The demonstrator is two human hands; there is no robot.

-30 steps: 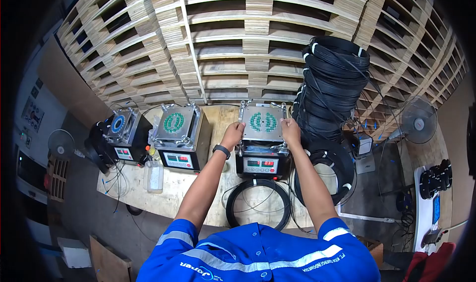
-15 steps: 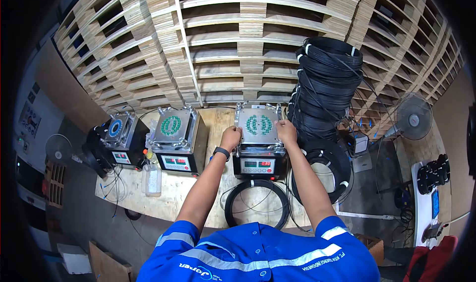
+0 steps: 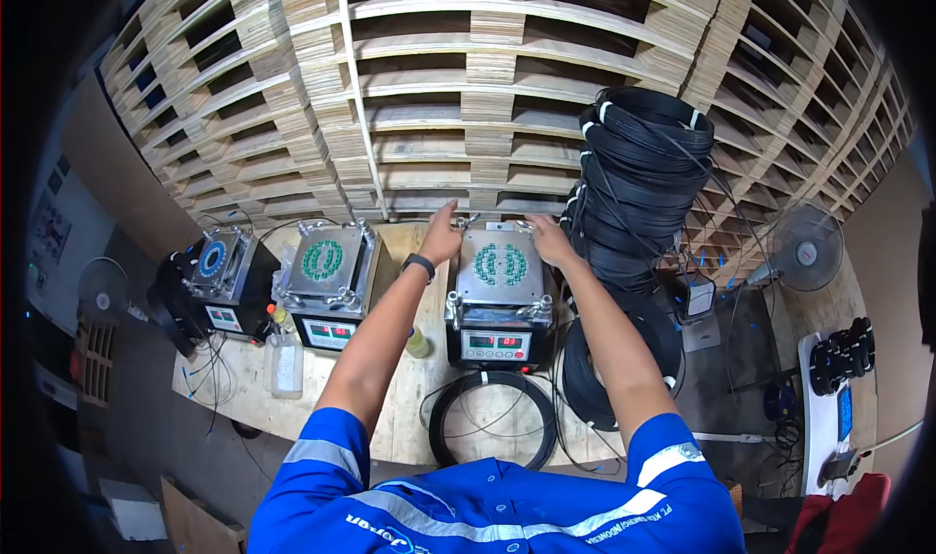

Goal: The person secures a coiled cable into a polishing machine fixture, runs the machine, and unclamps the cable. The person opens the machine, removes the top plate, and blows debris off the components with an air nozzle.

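The nearest machine has a square metal plate (image 3: 500,290) on top, with green pieces (image 3: 500,264) set in a ring pattern and a red digital display (image 3: 495,342) on its front. Beside the plate's far left corner is my left hand (image 3: 444,234), fingers reaching toward a metal clamp (image 3: 469,221). At the far right corner, my right hand (image 3: 548,236) has its fingertips at the other rear clamp. Both hands' grips are too small to make out. Two front clamps (image 3: 454,306) stand at the plate's near corners.
Two similar machines (image 3: 330,331) (image 3: 222,317) stand to the left, near a plastic container (image 3: 285,367) and a small bottle (image 3: 417,343). A black cable coil (image 3: 494,378) lies in front. Stacked coils (image 3: 639,193) and a fan (image 3: 807,252) are at right; pallets (image 3: 492,67) rise behind.
Both hands have moved from the plate's left and right sides to its far corners, beside the rear clamps. The view has shifted slightly, and the machines appear lower and further left.
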